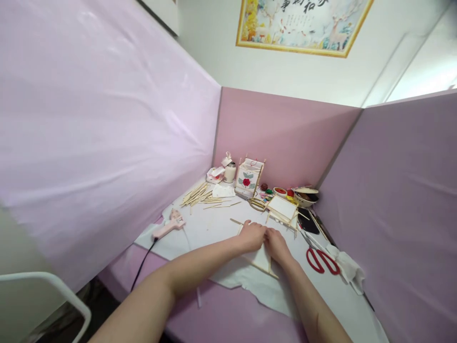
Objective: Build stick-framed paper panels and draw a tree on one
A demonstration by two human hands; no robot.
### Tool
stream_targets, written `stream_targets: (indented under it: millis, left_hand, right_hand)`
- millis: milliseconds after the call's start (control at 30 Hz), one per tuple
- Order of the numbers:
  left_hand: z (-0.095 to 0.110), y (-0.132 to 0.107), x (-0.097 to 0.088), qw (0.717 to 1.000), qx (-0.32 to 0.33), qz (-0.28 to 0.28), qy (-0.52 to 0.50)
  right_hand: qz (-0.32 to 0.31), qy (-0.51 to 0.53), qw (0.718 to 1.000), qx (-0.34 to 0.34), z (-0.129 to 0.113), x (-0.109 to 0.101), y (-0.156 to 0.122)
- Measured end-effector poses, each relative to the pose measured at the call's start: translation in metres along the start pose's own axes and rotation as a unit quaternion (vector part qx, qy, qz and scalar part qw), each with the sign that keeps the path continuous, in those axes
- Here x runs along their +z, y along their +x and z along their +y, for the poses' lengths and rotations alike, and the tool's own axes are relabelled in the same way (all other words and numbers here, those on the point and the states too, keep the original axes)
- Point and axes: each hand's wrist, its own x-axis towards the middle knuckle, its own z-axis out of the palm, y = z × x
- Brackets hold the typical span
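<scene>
My left hand (pixel 252 237) and my right hand (pixel 277 246) meet at the top of a small wooden stick frame with a white panel (pixel 260 259), gripping it from both sides. The frame lies tilted on a white sheet (pixel 246 286). A loose stick (pixel 236 222) runs out from under my left hand. To the left lies a pink hot glue gun (pixel 169 225), its black cord (pixel 143 264) trailing off the table edge. Ahead of my hands stands a similar white-panelled stick frame (pixel 282 208). My fingers hide the frame's upper joints.
A pile of wooden sticks (pixel 194 195) and a flower-decorated panel (pixel 249 177) stand at the back. Also there are a small bottle (pixel 229 172), a bowl (pixel 305 196), red-handled scissors (pixel 322 261) and a white cloth (pixel 344 264). Pink panels (pixel 285 133) wall the table on three sides.
</scene>
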Motion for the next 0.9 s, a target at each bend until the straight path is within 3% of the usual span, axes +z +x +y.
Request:
stream_targets:
  millis: [167, 233, 367, 500, 600, 700, 800, 900]
  left_hand:
    - [-0.025, -0.005, -0.006, 0.999, 0.001, -0.013, -0.037]
    - [-0.034, -0.009, -0.01, 0.998, -0.029, -0.011, -0.051]
    - [-0.041, -0.02, -0.011, 0.99, -0.109, 0.012, -0.091]
    - [-0.036, -0.033, 0.0, 0.988, -0.129, -0.002, -0.086]
    - [-0.03, -0.04, 0.009, 0.99, -0.122, -0.022, -0.07]
    - [-0.022, -0.043, 0.015, 0.993, -0.102, -0.029, -0.056]
    - [-0.017, -0.045, 0.019, 0.995, -0.081, -0.028, -0.043]
    - [-0.015, -0.046, 0.023, 0.996, -0.071, -0.038, -0.044]
  right_hand:
    - [-0.017, -0.016, 0.999, 0.032, -0.003, -0.001, 0.005]
    - [-0.035, -0.009, 0.999, 0.039, 0.0, -0.006, 0.0]
    - [-0.065, 0.062, 0.99, 0.112, 0.012, -0.022, -0.025]
    - [-0.056, 0.068, 0.984, 0.155, 0.024, -0.036, -0.054]
    - [-0.001, -0.018, 0.992, 0.122, 0.028, -0.038, -0.063]
    - [0.062, -0.044, 0.997, -0.001, 0.029, -0.034, -0.059]
    - [0.035, -0.069, 0.995, -0.066, 0.026, -0.025, -0.053]
    - [-0.009, -0.092, 0.993, -0.07, 0.019, -0.02, -0.053]
